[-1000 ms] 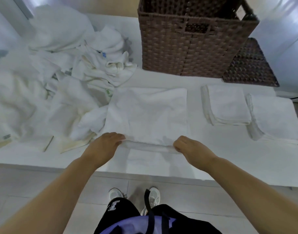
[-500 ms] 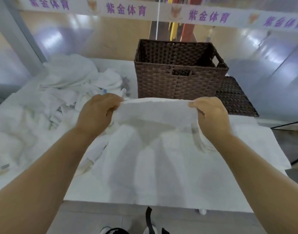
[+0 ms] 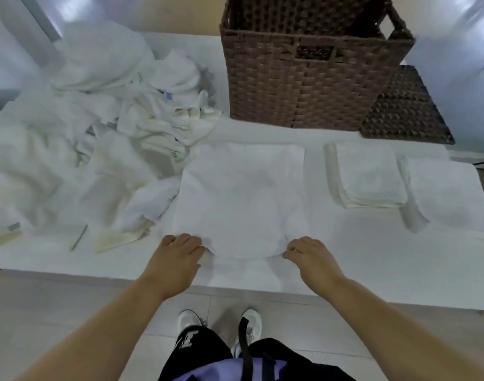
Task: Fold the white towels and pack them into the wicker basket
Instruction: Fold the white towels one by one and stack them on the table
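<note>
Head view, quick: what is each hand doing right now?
Left hand: grips the near left corner of the white towel.
Right hand: pinches its near right corner.

This looks like a laundry work spot in a plain indoor room. A long white table (image 3: 372, 273) holds a big messy pile of white towels (image 3: 98, 133), 1 towel (image 3: 240, 193) spread flat, 1 neat folded stack (image 3: 369, 174) and a wider stack (image 3: 449, 196) next to it. A brown wicker basket (image 3: 304, 78) stands at the back. The floor (image 3: 56, 312) has pale tiles, and the walls (image 3: 455, 31) are pale and shiny.

Left hand (image 3: 177, 258), right hand (image 3: 310, 257) (fingers (image 3: 192, 243) curled)
</note>
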